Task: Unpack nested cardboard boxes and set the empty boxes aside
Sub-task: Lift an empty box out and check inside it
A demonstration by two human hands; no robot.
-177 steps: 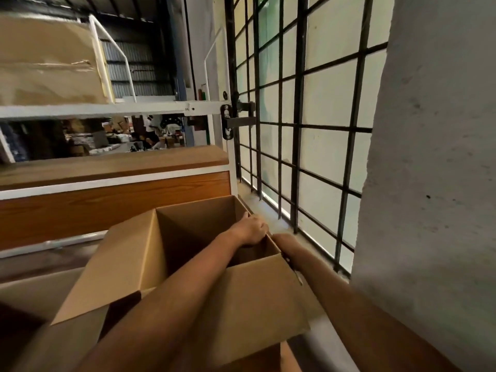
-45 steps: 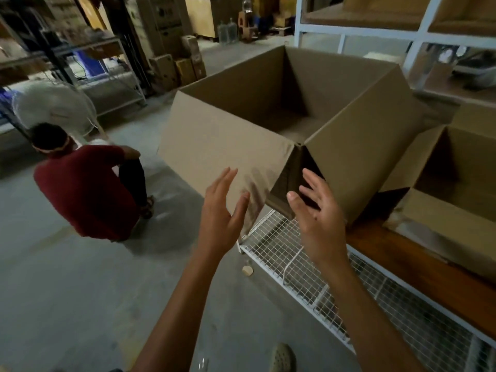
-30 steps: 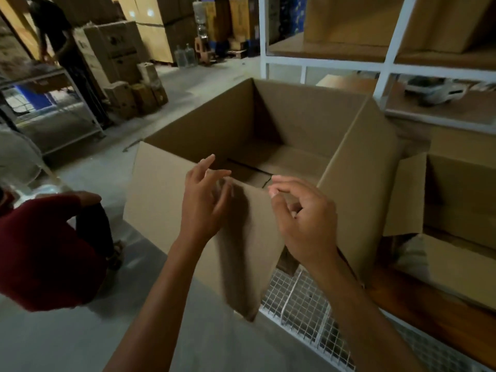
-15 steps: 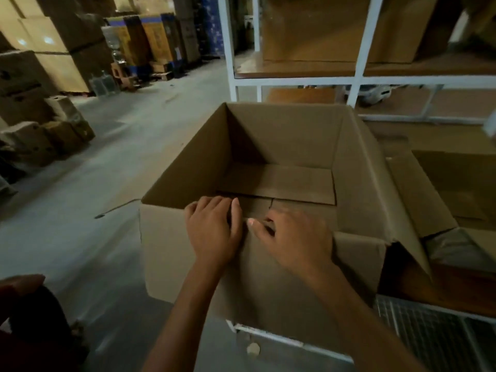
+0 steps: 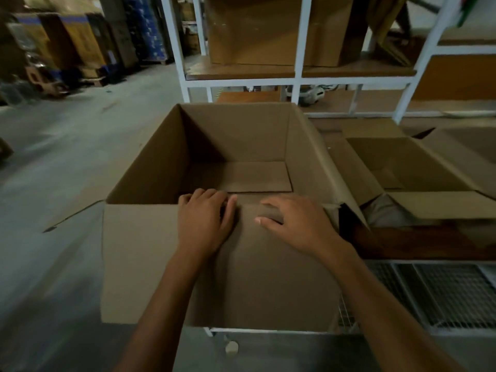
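Drawn slightly apart, left grip [image 5: 204, 224] hooks the box [image 5: 142, 264] rim; right grip [image 5: 295, 224] lies spread on its flap.

Two hands [image 5: 204, 226] [image 5: 298, 226], two open cardboard boxes [image 5: 145, 264] [image 5: 408, 162], one white shelf rack [image 5: 241, 83], one wire grid [image 5: 445, 294].

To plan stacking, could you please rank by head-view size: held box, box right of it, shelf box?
Largest: held box.
Then box right of it and shelf box: alike, both cropped; unranked.
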